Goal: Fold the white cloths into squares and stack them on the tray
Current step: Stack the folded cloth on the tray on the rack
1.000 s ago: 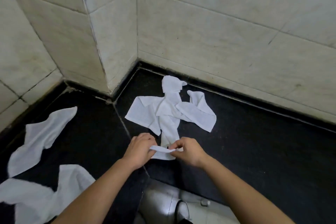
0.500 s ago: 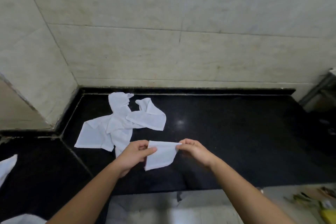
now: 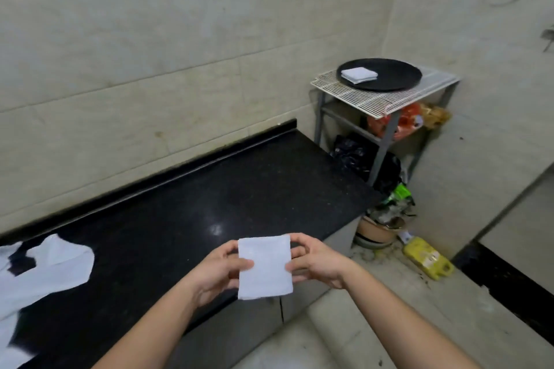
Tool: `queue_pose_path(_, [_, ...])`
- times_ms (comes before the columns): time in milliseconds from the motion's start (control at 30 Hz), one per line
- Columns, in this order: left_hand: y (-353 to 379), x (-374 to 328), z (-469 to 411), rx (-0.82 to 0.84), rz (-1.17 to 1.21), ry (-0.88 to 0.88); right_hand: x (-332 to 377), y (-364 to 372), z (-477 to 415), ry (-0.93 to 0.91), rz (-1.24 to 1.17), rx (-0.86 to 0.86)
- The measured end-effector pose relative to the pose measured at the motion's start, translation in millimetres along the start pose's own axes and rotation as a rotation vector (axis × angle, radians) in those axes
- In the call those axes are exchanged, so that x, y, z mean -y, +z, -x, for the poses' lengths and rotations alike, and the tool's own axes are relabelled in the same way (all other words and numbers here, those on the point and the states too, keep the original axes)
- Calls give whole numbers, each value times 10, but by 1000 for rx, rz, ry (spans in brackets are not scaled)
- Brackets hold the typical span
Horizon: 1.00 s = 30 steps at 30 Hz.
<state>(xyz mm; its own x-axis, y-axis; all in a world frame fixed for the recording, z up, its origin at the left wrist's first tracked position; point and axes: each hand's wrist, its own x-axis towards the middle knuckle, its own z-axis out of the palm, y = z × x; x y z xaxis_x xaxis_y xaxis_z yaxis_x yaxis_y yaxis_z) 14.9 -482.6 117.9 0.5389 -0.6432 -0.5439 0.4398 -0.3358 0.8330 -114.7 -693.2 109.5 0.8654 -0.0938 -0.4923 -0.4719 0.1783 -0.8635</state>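
Both hands are raised in front of the body, over the near edge of the black counter (image 3: 209,189), sharing one folded cloth (image 3: 265,266) between them. Left hand (image 3: 221,266): fingers partly curled behind the cloth's left edge, thumb laid across its front face, a pinch grip. Right hand (image 3: 317,260): same hold mirrored on the right edge, thumb on front, fingers curled behind and over the upper corner. Neither hand is fully closed, and neither touches anything else.

The held cloth is white and folded to a near-square, a little taller than wide. It is held flat toward the camera, off the counter, with its lower edge hanging free.

Containers: a round black tray (image 3: 398,81) sits on top of a white wire rack (image 3: 374,102), which stands past the counter's far right end against the wall. On the tray is a small stack of folded squares (image 3: 359,74), set toward its left side. The count of layers is too small to tell.

Unfolded cloths (image 3: 45,266) lie rumpled on the counter at far left, well apart from the hands.

Rack's lower shelf: an orange bag (image 3: 401,124). Beneath it is a black bag (image 3: 353,156). On the floor beside the counter's end are a brown bowl (image 3: 379,234) with clutter in it and a yellow jug (image 3: 427,257) lying on its side.
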Motion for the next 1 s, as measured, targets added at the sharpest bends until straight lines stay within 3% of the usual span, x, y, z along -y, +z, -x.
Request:
queue_pose_path(233, [1254,-402,-659,112,-71,48,-58,-1285,573,-82,-149,-161])
queue_pose_path(533, [2209,-917,-1625,214,-116,195,114,-2472,593,-144,-205,-344])
queue_pose_path(1000, [3212,-2891,-3394,234,-54,424,1962,-4338,35,-293,-72,-541])
